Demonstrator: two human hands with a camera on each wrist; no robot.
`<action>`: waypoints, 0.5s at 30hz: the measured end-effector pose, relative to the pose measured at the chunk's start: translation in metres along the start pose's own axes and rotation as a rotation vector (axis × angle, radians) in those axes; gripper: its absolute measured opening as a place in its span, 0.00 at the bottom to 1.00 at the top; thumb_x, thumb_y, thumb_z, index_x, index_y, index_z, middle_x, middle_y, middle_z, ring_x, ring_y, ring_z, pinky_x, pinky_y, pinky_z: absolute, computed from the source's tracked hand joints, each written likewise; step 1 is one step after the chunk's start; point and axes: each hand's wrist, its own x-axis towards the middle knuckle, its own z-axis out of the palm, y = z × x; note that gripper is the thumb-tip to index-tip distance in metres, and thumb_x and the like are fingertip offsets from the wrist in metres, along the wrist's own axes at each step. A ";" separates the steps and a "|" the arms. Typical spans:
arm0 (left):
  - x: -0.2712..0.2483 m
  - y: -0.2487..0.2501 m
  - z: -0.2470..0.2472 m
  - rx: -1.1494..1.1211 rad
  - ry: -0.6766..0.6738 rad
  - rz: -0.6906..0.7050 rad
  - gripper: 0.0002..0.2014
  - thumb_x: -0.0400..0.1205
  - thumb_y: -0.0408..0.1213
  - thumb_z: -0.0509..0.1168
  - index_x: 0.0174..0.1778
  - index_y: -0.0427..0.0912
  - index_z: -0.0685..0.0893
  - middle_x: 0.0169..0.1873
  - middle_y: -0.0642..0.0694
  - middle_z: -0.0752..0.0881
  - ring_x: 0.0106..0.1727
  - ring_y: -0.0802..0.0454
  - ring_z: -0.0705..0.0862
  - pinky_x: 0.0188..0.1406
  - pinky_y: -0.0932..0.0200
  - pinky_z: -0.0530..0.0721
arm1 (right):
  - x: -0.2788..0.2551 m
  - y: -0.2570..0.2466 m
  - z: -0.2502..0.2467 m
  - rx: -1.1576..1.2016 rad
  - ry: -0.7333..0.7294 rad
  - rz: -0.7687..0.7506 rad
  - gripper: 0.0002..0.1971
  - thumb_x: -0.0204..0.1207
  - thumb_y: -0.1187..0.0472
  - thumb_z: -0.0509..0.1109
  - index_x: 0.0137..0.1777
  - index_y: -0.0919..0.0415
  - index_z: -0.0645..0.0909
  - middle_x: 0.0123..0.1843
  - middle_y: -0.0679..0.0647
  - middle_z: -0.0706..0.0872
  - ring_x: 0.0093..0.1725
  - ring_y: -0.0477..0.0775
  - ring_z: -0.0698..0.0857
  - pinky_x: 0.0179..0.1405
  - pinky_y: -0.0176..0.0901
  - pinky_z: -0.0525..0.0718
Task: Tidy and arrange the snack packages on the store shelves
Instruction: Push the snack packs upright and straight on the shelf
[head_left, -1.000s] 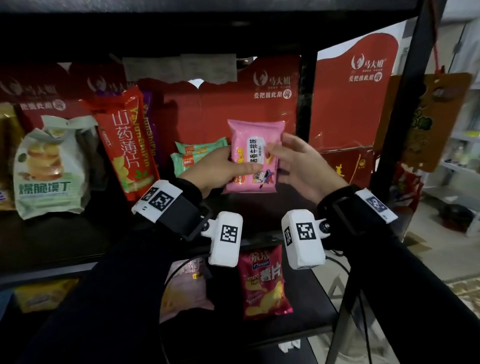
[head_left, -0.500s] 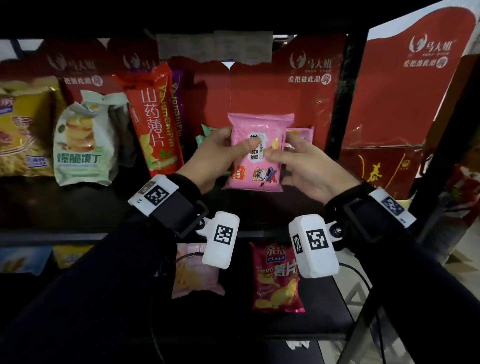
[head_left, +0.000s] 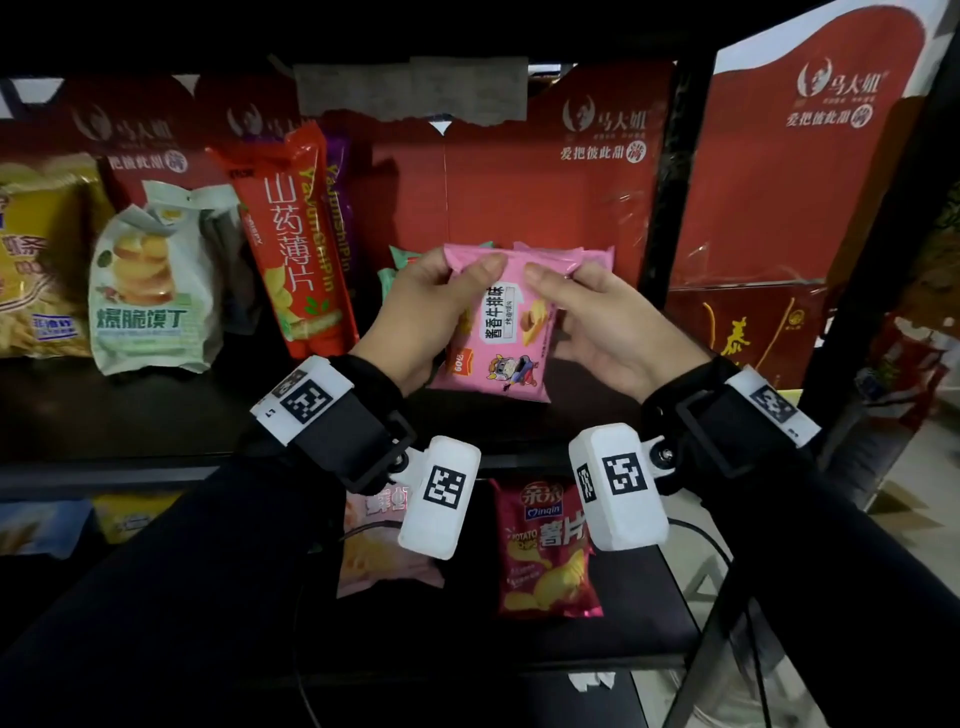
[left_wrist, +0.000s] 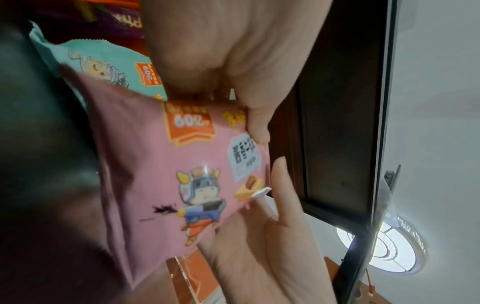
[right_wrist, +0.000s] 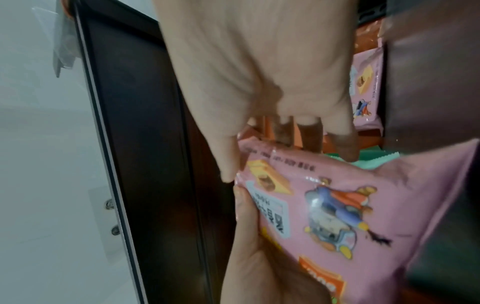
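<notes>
A pink snack packet (head_left: 501, 332) with a cartoon cow stands upright above the dark middle shelf (head_left: 156, 415), held by both hands. My left hand (head_left: 441, 301) pinches its top left corner, thumb in front. My right hand (head_left: 582, 306) pinches the top right corner, fingers behind. The left wrist view shows the same packet (left_wrist: 166, 174) under my left hand (left_wrist: 233, 86). In the right wrist view the packet (right_wrist: 350, 205) lies below my right hand (right_wrist: 259, 102). More pink packets (head_left: 582, 254) and green packets (head_left: 400, 260) stand behind it.
To the left stand a tall red chip bag (head_left: 291, 239), a white-green bag (head_left: 150, 280) and a yellow bag (head_left: 36, 254). A black shelf post (head_left: 665, 171) rises at the right. On the lower shelf lie a red potato chip bag (head_left: 545, 551) and a pale pink bag (head_left: 379, 561).
Both hands have slid up from the packet's middle to its top corners. The packet has tilted slightly and stays in front of the other pink packets. The view has shifted closer.
</notes>
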 end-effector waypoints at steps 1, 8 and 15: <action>-0.001 0.002 0.000 -0.005 -0.004 -0.020 0.16 0.84 0.32 0.64 0.65 0.25 0.78 0.46 0.40 0.89 0.38 0.53 0.89 0.36 0.60 0.87 | 0.000 -0.001 0.001 0.013 -0.004 -0.013 0.19 0.79 0.62 0.68 0.69 0.62 0.78 0.62 0.57 0.85 0.57 0.56 0.86 0.58 0.58 0.85; -0.004 0.017 -0.016 -0.043 -0.132 -0.267 0.34 0.76 0.63 0.61 0.78 0.52 0.70 0.76 0.46 0.74 0.74 0.46 0.75 0.69 0.37 0.75 | -0.007 -0.007 0.000 0.014 0.151 -0.427 0.10 0.75 0.73 0.69 0.52 0.59 0.82 0.53 0.52 0.87 0.54 0.49 0.86 0.58 0.48 0.85; -0.007 0.022 -0.022 -0.494 -0.250 -0.516 0.34 0.79 0.62 0.57 0.73 0.40 0.76 0.68 0.36 0.82 0.64 0.42 0.84 0.58 0.46 0.86 | -0.018 0.006 0.005 -0.447 0.022 -0.579 0.17 0.68 0.78 0.74 0.40 0.52 0.83 0.69 0.53 0.76 0.71 0.48 0.74 0.73 0.41 0.69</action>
